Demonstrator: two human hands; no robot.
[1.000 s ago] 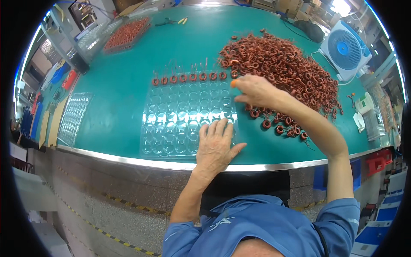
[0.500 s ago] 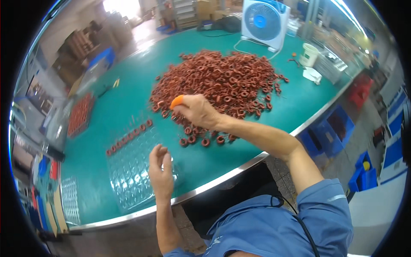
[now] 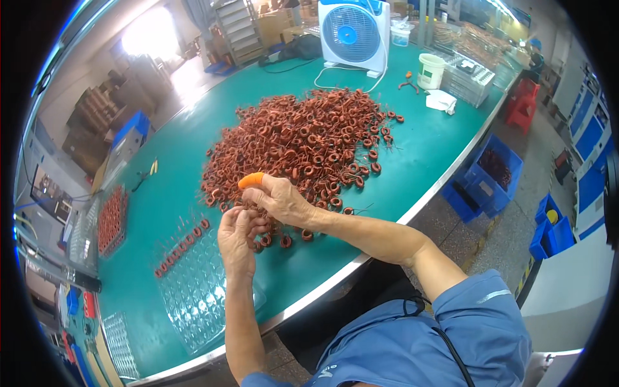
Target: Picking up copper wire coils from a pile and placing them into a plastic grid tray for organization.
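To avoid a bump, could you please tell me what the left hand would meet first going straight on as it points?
The left hand would probably meet the right hand first, with the reddish coil pile beyond, though depth is unclear.

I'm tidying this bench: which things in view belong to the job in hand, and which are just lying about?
Job, likely: reddish coil pile; coil row; clear tray by the left hand; orange finger cover on the right hand.

Lying about, seemingly: fan; white bucket; white sheet; yellow-handled tool.
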